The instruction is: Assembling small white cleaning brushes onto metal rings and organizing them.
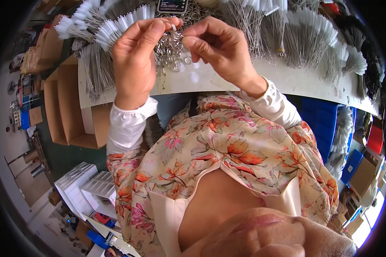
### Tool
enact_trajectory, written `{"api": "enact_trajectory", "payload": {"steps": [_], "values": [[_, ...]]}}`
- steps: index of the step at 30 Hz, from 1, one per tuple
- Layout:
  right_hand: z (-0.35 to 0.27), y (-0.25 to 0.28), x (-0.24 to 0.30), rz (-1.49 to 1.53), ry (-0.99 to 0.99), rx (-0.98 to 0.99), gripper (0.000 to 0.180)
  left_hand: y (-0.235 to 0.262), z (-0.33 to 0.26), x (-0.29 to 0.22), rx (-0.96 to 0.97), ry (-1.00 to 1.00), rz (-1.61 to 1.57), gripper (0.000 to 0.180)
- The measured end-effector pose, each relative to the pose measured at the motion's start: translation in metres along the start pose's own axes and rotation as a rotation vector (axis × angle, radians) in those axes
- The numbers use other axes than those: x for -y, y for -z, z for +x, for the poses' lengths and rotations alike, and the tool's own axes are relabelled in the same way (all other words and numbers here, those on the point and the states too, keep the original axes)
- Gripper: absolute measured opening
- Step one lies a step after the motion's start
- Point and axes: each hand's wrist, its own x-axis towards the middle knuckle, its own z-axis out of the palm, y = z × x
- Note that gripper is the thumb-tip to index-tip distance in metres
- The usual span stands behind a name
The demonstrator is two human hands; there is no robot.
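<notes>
Over the table's near edge, my left hand (137, 55) pinches a shiny metal ring (173, 27) between thumb and fingertips. My right hand (221, 49) is closed at the ring's right side, thumb and forefinger pressed together; whatever small piece is between them is too small to make out. Directly beneath and beyond both hands lies a loose heap of silvery metal rings (171, 53). Thin wire-handled brushes with white bristles stand bundled on the left (124, 23) and on the right (311, 36).
The pale table (227, 79) bends across the view. A phone (172, 5) with a lit screen lies at its far side. Open cardboard boxes (66, 109) stand at the left, a blue crate (319, 124) at the right below the table. White plastic drawers (79, 180) sit at lower left.
</notes>
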Motion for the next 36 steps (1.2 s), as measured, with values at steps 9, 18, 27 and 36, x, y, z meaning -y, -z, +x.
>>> {"api": "enact_trajectory", "payload": {"steps": [9,18,27,36], "values": [[0.011,-0.02,-0.025,-0.212,0.288,-0.112,0.018,-0.011,-0.011,-0.005,-0.228,-0.026,-0.261,0.014],[-0.01,-0.02,0.016,-0.282,0.4,-0.095,0.014,-0.025,-0.039,-0.025,-0.126,-0.07,0.113,0.012],[-0.01,-0.02,-0.023,0.425,-0.728,0.529,0.015,0.065,-0.101,-0.013,0.184,-0.111,0.842,0.016],[-0.003,-0.005,-0.062,0.382,-0.794,0.244,0.016,0.201,-0.345,0.156,-0.221,0.598,0.962,0.018]]}}
